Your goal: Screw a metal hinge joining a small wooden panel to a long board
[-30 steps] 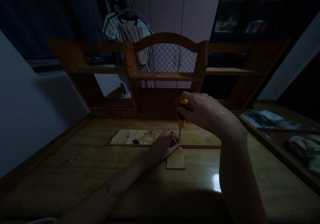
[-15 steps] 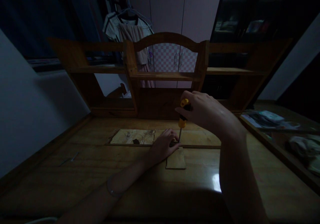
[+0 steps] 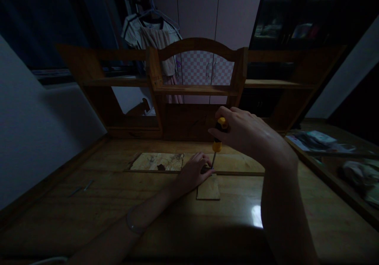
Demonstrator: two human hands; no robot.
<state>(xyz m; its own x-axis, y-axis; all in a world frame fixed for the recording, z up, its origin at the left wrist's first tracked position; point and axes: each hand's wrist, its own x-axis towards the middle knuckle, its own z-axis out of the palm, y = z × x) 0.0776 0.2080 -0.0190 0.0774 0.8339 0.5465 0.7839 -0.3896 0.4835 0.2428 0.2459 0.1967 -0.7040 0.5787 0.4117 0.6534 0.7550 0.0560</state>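
Note:
My right hand [image 3: 242, 132] is closed around the yellow and black handle of a screwdriver [image 3: 217, 144]. The screwdriver leans slightly, its metal shaft pointing down and its tip beside my left fingertips. My left hand [image 3: 194, 170] rests on a long wooden board [image 3: 237, 163], thumb and fingers closed on a small dark piece at the tip. What that piece is cannot be made out. Under the board's near edge, by my left thumb, a small square wooden piece [image 3: 209, 190] lies on the desk. Rough, torn-looking wood and a dark hole show at the board's left end.
A wooden shelf unit [image 3: 201, 90] stands along the back of the wooden desk [image 3: 118, 217]. Two thin metal-looking pieces [image 3: 88, 185] lie at the left. Papers and cloth [image 3: 358, 178] sit at the right, beyond a raised edge. The room is dim.
My right hand and the screwdriver handle have shifted and turned slightly to the right. The tip stays in place, and my left hand has barely moved.

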